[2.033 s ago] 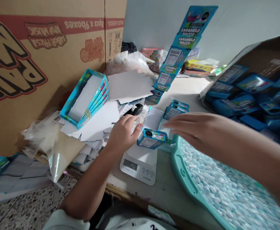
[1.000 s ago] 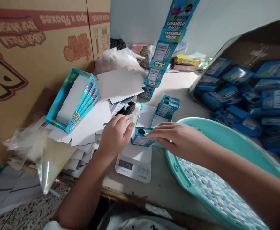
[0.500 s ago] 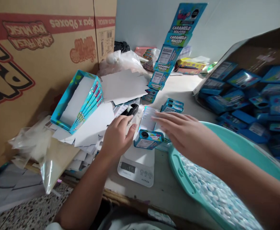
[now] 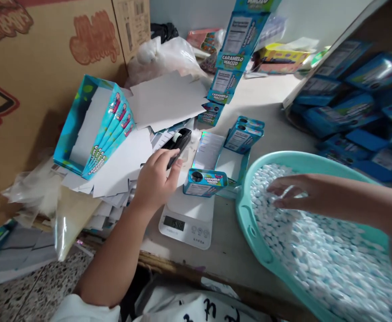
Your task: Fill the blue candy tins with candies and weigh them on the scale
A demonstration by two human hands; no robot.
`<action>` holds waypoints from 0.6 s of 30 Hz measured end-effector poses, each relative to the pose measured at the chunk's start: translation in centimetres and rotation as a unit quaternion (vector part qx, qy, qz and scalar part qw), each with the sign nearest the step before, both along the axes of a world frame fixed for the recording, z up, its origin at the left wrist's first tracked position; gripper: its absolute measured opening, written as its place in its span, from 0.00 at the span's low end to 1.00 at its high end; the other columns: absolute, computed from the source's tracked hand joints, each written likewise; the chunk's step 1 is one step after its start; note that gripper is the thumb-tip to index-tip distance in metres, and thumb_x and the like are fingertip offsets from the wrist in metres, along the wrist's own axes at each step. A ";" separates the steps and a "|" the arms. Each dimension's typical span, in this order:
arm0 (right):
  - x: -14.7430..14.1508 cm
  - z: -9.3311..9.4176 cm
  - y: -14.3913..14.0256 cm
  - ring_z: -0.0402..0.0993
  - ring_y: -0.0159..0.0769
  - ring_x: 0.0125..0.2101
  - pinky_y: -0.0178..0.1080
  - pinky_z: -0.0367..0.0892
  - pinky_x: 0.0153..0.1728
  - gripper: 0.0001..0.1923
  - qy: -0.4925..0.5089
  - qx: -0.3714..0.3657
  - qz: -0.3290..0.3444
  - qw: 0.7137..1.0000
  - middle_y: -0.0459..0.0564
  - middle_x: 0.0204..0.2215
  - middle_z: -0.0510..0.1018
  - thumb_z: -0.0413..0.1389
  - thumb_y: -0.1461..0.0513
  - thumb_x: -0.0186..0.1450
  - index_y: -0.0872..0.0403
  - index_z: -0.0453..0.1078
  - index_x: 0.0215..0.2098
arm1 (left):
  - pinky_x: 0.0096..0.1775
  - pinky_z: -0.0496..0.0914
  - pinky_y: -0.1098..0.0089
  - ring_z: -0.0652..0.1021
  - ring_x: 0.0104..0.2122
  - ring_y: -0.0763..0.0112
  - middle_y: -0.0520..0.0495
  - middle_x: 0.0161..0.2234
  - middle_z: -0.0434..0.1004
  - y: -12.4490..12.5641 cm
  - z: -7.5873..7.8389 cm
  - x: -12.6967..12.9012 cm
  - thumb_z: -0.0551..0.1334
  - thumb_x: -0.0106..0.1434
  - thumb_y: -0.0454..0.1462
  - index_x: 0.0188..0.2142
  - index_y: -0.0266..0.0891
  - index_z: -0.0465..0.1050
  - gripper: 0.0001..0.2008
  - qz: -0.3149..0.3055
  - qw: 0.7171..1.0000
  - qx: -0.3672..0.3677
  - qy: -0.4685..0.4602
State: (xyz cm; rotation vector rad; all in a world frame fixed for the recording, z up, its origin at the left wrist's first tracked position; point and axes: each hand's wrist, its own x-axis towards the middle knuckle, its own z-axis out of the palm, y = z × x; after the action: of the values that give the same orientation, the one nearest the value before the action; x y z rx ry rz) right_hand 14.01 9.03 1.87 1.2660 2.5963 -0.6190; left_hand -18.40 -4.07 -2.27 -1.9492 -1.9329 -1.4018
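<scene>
My left hand (image 4: pixel 157 179) is open beside a black tape dispenser (image 4: pixel 179 145), its fingertips at the dispenser's near end. My right hand (image 4: pixel 292 192) is over the turquoise tub (image 4: pixel 246 214), fingers curved and apart at the wrapped white candies (image 4: pixel 316 241); I see nothing held in it. A white kitchen scale (image 4: pixel 185 226) lies between my hands with its display lit. On it is a small blue candy box (image 4: pixel 205 182), with a pale, shiny-edged panel (image 4: pixel 209 150) right behind it.
Small blue boxes (image 4: pixel 244 134) sit in an open tray behind the scale. A tall stack of blue boxes (image 4: pixel 229 60) rises at the back. White cards (image 4: pixel 169 100) and nested blue trays (image 4: pixel 85 129) lie left, before a large carton (image 4: pixel 48 58). Another carton of blue boxes (image 4: pixel 353 112) stands right.
My right hand has moved from above the box on the scale, right and into the tub. My left hand stays by the tape dispenser. The view has shifted closer.
</scene>
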 end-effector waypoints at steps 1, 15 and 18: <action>0.0 0.1 0.2 0.82 0.42 0.34 0.41 0.73 0.36 0.13 -0.012 -0.022 -0.002 1.000 0.51 0.36 0.85 0.52 0.56 0.65 0.50 0.77 0.41 | 0.51 0.75 0.59 0.80 0.47 0.61 0.40 0.45 0.81 0.1 0.0 -0.1 0.55 0.74 0.42 0.49 0.36 0.74 0.14 0.002 1.000 0.000 -0.004; -3.1 3.8 -2.1 0.79 0.41 0.30 0.36 0.63 0.27 0.08 -0.098 0.038 -0.007 0.994 0.52 0.32 0.83 0.60 0.61 0.61 0.54 0.79 0.38 | 0.52 0.78 0.62 0.81 0.50 0.61 0.44 0.50 0.80 -0.5 0.7 2.6 0.65 0.64 0.36 0.54 0.43 0.75 0.18 -0.150 0.985 -0.080 -0.027; -2.6 3.7 -2.4 0.78 0.40 0.26 0.36 0.62 0.24 0.08 -0.091 0.051 -0.009 0.994 0.52 0.30 0.83 0.62 0.60 0.61 0.54 0.80 0.37 | 0.45 0.79 0.63 0.82 0.44 0.62 0.44 0.45 0.80 1.6 1.8 3.2 0.67 0.60 0.36 0.49 0.42 0.76 0.16 -0.101 0.992 -0.058 -0.049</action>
State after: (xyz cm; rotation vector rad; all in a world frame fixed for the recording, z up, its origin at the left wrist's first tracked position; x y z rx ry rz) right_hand 11.39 6.66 5.61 1.3115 2.4954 -0.3591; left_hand -15.16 -2.44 -0.47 -2.2246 -1.9448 -1.4890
